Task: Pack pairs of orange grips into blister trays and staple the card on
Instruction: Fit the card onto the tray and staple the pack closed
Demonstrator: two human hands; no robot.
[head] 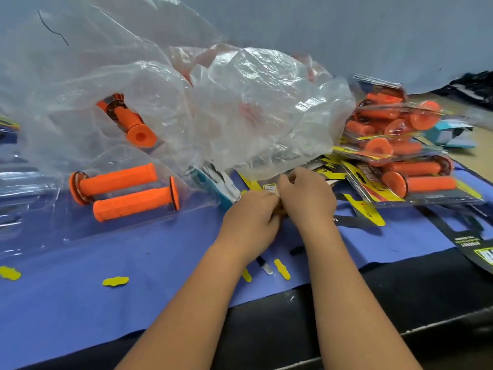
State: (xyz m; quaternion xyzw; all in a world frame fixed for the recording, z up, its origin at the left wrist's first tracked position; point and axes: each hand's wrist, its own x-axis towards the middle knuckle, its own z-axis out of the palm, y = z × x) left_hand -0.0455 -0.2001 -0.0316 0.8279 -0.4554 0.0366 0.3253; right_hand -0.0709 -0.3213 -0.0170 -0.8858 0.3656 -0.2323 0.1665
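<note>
Two orange grips [125, 190] lie side by side in a clear blister tray [48, 214] on the blue cloth at the left. A third orange grip [128, 121] sits farther back under clear plastic. My left hand [250, 220] and my right hand [306, 198] meet at the centre, fingers curled round a small yellow card piece [269, 188] with a white label. What else they hold is hidden. A teal and white stapler [218, 188] lies just left of my hands.
A big crumpled clear plastic bag [240, 102] covers the back middle. Several packed blister packs [400, 156] are stacked at the right. Yellow and black cards [365, 209] lie beside them. Small yellow punch-outs [116, 281] dot the blue cloth [133, 263] near its front edge.
</note>
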